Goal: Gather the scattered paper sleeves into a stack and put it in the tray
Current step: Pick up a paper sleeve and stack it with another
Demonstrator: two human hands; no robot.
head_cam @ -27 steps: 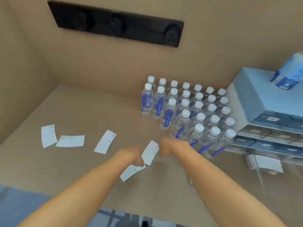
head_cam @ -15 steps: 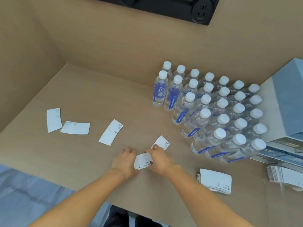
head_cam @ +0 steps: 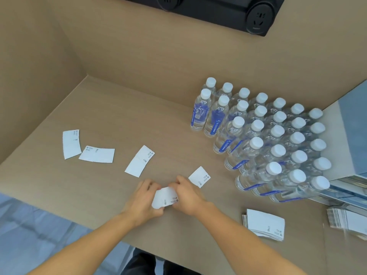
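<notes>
Both hands meet near the table's front edge on a white paper sleeve (head_cam: pixel 165 197): my left hand (head_cam: pixel 144 201) grips its left end and my right hand (head_cam: pixel 187 195) its right end. Another sleeve (head_cam: pixel 199 176) lies just behind my right hand. A third sleeve (head_cam: pixel 139 161) rests to the left of it, and two more sleeves (head_cam: pixel 71 143) (head_cam: pixel 97 154) lie at the far left. A stack of sleeves (head_cam: pixel 265 224) sits at the front right. I see no tray that I can tell as such.
Several water bottles (head_cam: pixel 268 139) with white caps stand packed together at the right. Behind them is a blue-grey box (head_cam: pixel 349 135). A plastic-wrapped bundle of sleeves (head_cam: pixel 347 220) lies at the far right. Brown walls close the back and left; a black socket strip (head_cam: pixel 256 18) is above.
The view has dropped and come closer to the table. My hands have drawn one sleeve toward me and lifted it between them; the sleeve behind my right hand is now uncovered.
</notes>
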